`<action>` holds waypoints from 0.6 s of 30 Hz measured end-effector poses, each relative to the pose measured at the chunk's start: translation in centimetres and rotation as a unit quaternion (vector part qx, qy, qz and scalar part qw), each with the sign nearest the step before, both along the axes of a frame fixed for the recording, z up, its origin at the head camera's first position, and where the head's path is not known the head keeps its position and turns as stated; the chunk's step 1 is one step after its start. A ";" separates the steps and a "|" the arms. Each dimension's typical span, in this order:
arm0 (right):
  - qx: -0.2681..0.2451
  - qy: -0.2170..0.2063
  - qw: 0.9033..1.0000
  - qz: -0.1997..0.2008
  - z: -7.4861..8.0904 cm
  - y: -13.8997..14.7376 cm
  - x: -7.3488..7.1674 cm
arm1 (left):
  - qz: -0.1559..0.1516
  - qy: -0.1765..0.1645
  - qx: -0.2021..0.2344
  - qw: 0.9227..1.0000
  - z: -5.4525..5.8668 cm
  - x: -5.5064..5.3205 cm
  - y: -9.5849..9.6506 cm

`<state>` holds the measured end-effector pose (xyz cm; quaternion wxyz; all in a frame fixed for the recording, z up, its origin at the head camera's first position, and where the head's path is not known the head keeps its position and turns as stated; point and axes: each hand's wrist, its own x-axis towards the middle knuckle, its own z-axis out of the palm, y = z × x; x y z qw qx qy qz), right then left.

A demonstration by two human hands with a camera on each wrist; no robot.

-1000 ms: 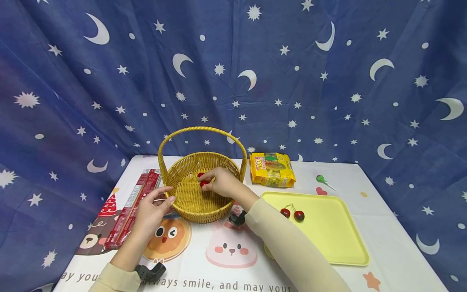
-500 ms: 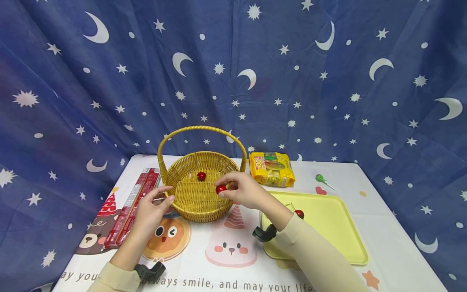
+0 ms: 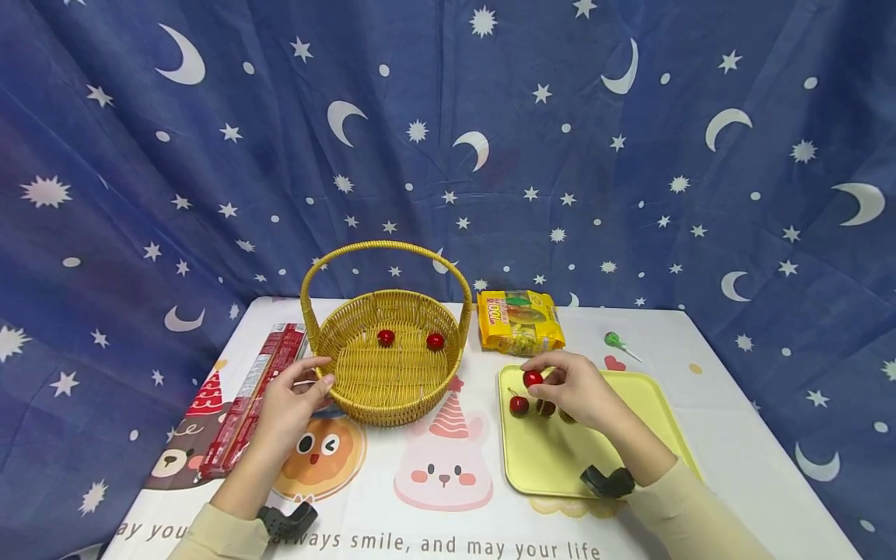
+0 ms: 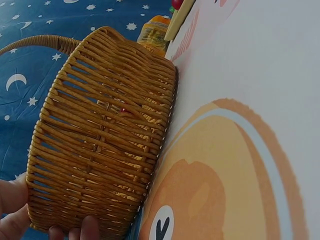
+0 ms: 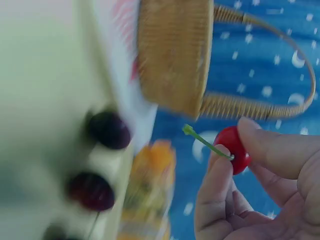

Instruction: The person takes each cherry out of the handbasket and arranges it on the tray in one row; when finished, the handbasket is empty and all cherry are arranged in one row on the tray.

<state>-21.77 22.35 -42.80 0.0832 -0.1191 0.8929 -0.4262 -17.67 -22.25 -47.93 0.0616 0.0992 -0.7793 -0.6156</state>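
Where the table ends behind the wicker basket (image 3: 388, 412), a blue curtain (image 3: 392, 171) printed with white moons and stars hangs in soft folds. The white tablecloth (image 3: 350, 517) bears a brown bear's face left of the basket, a winking round face and a pink animal in a striped hat before it, and a line of lettering nearest the person. Long red packets (image 3: 255, 397) lie slantwise to the basket's left. Between them and it, the left hand (image 3: 294, 397) holds the basket's left rim, fingers bent, thumb and forefinger parted; that forearm slants up from a beige sleeve (image 3: 217, 533), a black device (image 3: 288, 523) at the wrist. Inside the basket lie two red cherries (image 3: 435, 341), apart from each other. To its right, toward the curtain, stands a yellow package (image 3: 521, 323); nearer the person is a pale yellow tray (image 3: 546, 470) with dark cherries (image 3: 519, 405) at its basket-side end. Above these the right hand (image 3: 581, 393) reaches toward the basket, thumb and fingertips closed on a bright red cherry (image 3: 533, 377) whose green stem shows from the right wrist. Farther right of the basket lies a green lollipop (image 3: 616, 341).
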 end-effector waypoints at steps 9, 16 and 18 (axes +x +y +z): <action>0.106 0.030 0.992 -0.054 -2.4 7.7 0.7 | 0.005 0.004 0.006 1.000 0.1 0.2 0.2; 0.122 -0.013 0.990 -0.068 -4.2 9.9 0.9 | 0.003 -0.001 0.009 1.000 0.0 0.1 0.3; 0.129 -0.013 0.989 -0.070 -4.6 10.0 0.7 | 0.002 0.001 0.009 1.000 0.0 0.1 0.3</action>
